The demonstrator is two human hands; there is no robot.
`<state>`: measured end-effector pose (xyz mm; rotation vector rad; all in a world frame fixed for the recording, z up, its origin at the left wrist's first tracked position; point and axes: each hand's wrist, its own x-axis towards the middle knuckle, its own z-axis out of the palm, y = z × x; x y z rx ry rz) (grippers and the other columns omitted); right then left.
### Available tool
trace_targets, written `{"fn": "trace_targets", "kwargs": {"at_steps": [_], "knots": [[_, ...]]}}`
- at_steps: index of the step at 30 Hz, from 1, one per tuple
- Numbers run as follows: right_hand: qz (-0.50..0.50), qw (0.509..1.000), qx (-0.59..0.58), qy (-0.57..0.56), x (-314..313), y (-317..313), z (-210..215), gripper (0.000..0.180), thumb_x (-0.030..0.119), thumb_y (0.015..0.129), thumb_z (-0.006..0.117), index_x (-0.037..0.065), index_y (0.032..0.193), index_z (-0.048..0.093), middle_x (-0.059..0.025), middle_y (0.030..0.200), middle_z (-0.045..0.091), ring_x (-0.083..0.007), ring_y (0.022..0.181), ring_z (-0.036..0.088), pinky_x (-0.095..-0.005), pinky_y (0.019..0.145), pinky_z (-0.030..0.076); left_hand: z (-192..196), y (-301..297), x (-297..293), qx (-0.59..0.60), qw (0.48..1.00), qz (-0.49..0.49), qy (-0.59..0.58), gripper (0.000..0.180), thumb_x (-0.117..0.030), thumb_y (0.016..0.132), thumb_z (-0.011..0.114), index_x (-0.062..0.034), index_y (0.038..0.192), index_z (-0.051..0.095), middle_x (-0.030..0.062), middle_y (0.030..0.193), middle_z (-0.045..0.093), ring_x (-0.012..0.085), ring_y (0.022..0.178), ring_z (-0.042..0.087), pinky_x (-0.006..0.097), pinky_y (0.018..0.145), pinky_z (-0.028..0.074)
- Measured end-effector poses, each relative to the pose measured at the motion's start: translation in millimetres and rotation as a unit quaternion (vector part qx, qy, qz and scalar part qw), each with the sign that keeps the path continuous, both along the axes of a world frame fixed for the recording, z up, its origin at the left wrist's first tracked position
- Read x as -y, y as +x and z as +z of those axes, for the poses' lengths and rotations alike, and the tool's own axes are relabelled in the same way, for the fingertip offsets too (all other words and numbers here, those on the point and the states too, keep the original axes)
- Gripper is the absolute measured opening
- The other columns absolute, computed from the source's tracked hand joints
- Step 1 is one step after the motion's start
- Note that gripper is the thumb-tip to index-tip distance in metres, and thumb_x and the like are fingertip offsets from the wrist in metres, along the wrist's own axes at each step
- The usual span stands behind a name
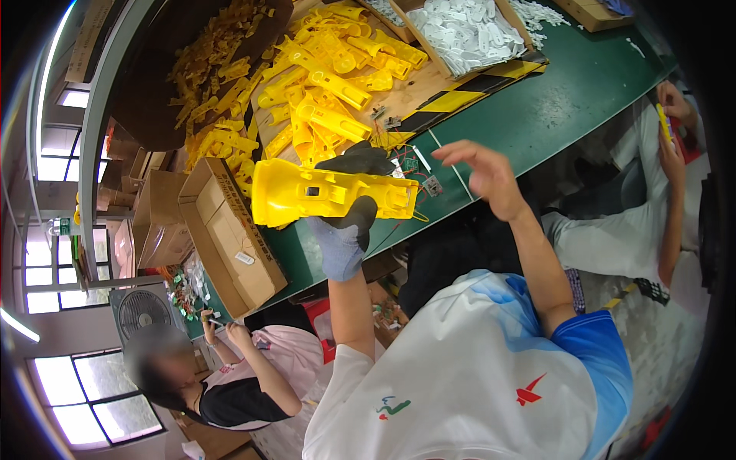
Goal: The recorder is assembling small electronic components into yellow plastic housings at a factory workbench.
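Note:
My left hand [341, 238], in a grey and black work glove, is closed around a long yellow plastic shell [295, 195], held above the near edge of the bench. The wider end of the shell points left, and a small square opening shows in its side. At its right end, thin wires run near a small circuit board [433, 186] and a green board [411, 164]; whether they are joined to the shell I cannot tell. My bare right hand [487, 178] is raised to the right of these boards, fingers apart, with nothing in it.
A heap of yellow shells [330, 88] covers the wooden board beyond my hands. White plastic parts [468, 34] fill a box at the back. A cardboard tray [226, 238] stands left on the green bench [529, 115]. Co-workers [261, 364] sit at both sides.

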<state>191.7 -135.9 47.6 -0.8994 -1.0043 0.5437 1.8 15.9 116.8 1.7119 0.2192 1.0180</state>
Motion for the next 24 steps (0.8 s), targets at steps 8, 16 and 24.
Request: {"fn": "trace_targets", "kwargs": {"at_steps": [8,16,24], "knots": [[0.118,0.993,0.0,-0.017,16.4,-19.7,-34.1,0.035,0.004,0.077,0.076,0.0,0.111,0.065,-0.0111,0.111,0.066,-0.0207,0.098,0.065,-0.0322,0.089,0.049,19.1,6.6,-14.8,0.074,0.991,0.016,-0.109,0.056,0.002,0.084,0.058,-0.0054,0.136,0.04,0.0091,0.12,0.056,0.0185,0.103,0.058,0.032,0.092,0.048],[0.04,0.98,-0.193,-0.017,24.9,-19.3,-9.5,0.023,0.001,0.081,0.074,-0.002,0.1,0.063,-0.011,0.1,0.067,-0.0134,0.09,0.065,-0.0283,0.083,0.053,25.9,16.9,-11.0,0.005,0.992,0.126,0.006,0.058,-0.054,0.1,0.039,0.0013,0.117,0.048,0.0153,0.091,0.065,0.0267,0.094,0.063,0.039,0.091,0.047],[0.015,0.982,-0.107,-0.154,-11.5,-24.7,21.4,0.033,0.023,0.093,0.066,-0.001,0.07,0.064,-0.0037,0.054,0.059,-0.0084,0.047,0.056,-0.023,0.044,0.042,-68.2,1.7,-15.3,-0.091,0.92,0.014,-0.38,0.054,-0.056,0.099,0.042,-0.0066,0.118,0.052,0.0079,0.09,0.063,0.0192,0.075,0.064,0.033,0.065,0.054]]}}
